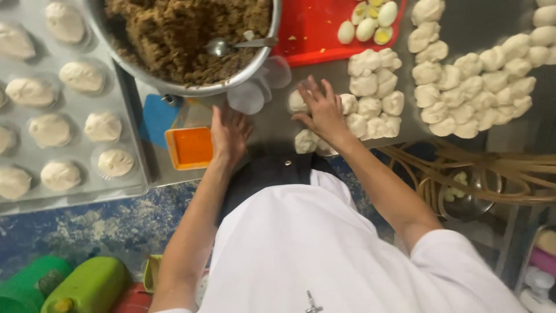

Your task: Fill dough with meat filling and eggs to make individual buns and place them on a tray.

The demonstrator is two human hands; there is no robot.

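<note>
My right hand [322,111] lies flat with fingers spread on the steel counter, touching the white dough balls [370,98] heaped beside it. My left hand [229,134] rests open and flat on the counter by an orange square dish [191,147], holding nothing. Thin round paper liners [255,90] lie just beyond the left hand, under the rim of a big metal bowl [243,81] of brown minced filling with a spoon [231,45] in it.
A tray [134,145] of filled dough buns on the left. A red tray [324,29] with halved boiled eggs [368,26] at the back. More dough balls [475,81] on the right. Green jugs [87,287] on the floor, a rattan stool at right.
</note>
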